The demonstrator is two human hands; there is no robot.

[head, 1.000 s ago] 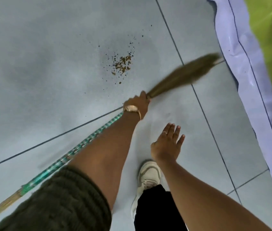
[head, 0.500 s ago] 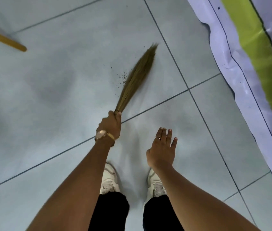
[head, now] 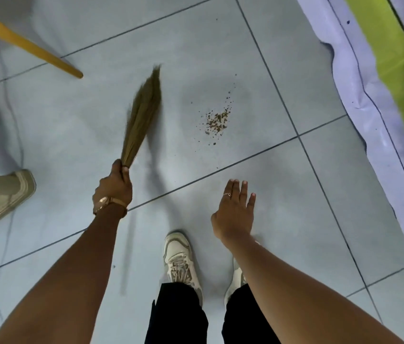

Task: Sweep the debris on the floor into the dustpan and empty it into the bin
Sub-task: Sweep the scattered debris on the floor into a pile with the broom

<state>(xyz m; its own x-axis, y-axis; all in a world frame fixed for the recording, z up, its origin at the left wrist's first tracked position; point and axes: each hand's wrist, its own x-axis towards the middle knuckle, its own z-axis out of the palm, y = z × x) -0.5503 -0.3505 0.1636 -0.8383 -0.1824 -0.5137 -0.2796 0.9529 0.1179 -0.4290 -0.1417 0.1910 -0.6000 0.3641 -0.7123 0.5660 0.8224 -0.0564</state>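
Pale floor (head: 77,115) tiles with dark lines spread out under us. We see a small pile of brown crumbs (head: 217,121) lying on a tile, a bit far from our feet and right of the middle. Our left hand (head: 114,187) is wrapped tight around the broom (head: 142,115), just where the bristles begin. The bristles point far and away from us, to the left of the crumbs and not touching them. Our right hand (head: 234,211) hangs over the floor with its fingers (head: 241,192) spread flat, holding nothing. Our white shoes (head: 179,261) stand near us below. A yellow stick (head: 22,43) lies far left. A white and green sheet (head: 381,70) runs along the right side.
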